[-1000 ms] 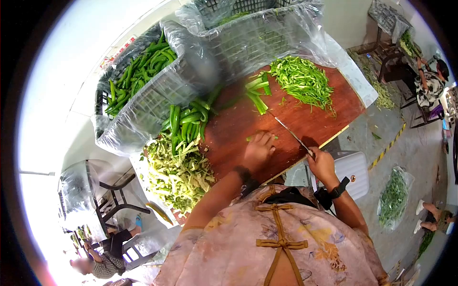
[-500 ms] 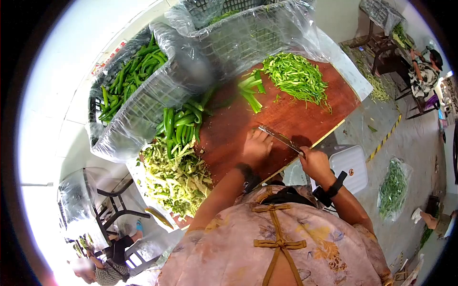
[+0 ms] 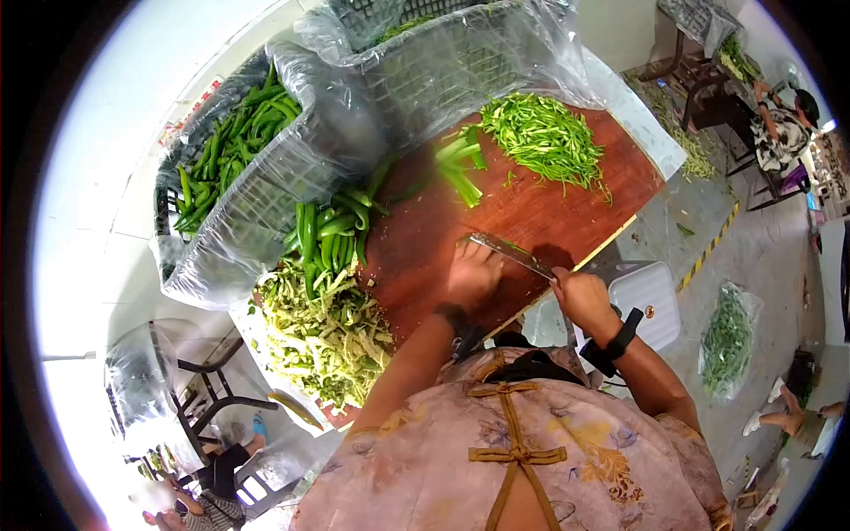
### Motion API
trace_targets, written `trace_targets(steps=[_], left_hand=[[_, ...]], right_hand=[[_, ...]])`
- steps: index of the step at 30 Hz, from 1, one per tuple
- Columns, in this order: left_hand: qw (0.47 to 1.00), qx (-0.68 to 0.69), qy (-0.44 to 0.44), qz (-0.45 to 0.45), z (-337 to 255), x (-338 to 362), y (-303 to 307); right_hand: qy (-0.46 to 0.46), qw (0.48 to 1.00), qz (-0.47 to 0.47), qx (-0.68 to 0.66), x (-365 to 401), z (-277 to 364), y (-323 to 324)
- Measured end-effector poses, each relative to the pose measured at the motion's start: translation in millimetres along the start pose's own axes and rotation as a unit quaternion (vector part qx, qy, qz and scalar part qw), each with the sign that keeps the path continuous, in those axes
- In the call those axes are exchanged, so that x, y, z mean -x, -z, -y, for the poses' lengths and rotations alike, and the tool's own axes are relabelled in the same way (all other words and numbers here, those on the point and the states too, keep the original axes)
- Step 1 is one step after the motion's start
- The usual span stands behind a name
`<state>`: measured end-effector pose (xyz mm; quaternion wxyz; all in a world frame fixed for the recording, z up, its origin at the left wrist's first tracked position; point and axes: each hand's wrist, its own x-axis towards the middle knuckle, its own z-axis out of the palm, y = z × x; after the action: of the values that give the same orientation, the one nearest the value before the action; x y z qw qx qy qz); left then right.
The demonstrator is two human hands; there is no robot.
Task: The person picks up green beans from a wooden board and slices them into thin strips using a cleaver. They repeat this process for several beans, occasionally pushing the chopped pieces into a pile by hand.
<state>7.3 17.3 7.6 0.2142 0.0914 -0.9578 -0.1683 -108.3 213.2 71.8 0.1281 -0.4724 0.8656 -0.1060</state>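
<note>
My right hand (image 3: pixel 584 303) is closed around the handle of a knife (image 3: pixel 512 251). Its blade points left across the reddish-brown board (image 3: pixel 416 257), with the tip at the fingers of my left hand (image 3: pixel 475 273). Those fingers are bent down against the board; whatever lies under them is hidden. A pile of whole green peppers (image 3: pixel 332 234) lies to the left of that hand. Below the peppers is a heap of pale, seedy pepper cores (image 3: pixel 323 336). Farther up the board are a few wide green pieces (image 3: pixel 459 168) and a mound of thin green strips (image 3: pixel 544 142).
A plastic-lined crate (image 3: pixel 257 186) full of green peppers stands at the upper left, with another lined crate (image 3: pixel 443 80) beside it. A white lidded container (image 3: pixel 645 305) stands below the board's right edge. A bag of greens (image 3: pixel 728 341) lies on the floor. Other people sit farther off.
The view has shifted slightly. The knife tip is a little farther left, over my left fingertips; both hands stay in nearly the same places. The piles look unchanged.
</note>
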Motion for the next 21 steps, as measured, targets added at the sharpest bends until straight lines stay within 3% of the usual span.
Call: trace_targets(steps=[6,9,14,19,21], left_hand=[[1.0,-0.008,-0.012,-0.012,-3.6,-3.2,8.2],[0.998,0.039,0.04,-0.026,-10.3,-5.3,14.5],[0.999,0.022,-0.028,-0.001,-4.6,-6.7,14.4],[1.0,0.014,-0.024,-0.012,-0.6,-2.8,5.4],[0.999,0.014,-0.026,-0.02,0.0,-2.2,5.4]], right_hand=[[0.003,1.0,0.013,0.014,-5.9,1.0,3.5],[-0.001,0.999,0.028,0.023,-10.7,1.4,-0.4],[-0.002,0.999,0.038,0.018,-36.2,8.5,-23.0],[0.007,0.999,-0.046,-0.003,-57.6,9.6,-24.2],[0.009,0.999,-0.036,-0.007,-48.0,10.7,-10.3]])
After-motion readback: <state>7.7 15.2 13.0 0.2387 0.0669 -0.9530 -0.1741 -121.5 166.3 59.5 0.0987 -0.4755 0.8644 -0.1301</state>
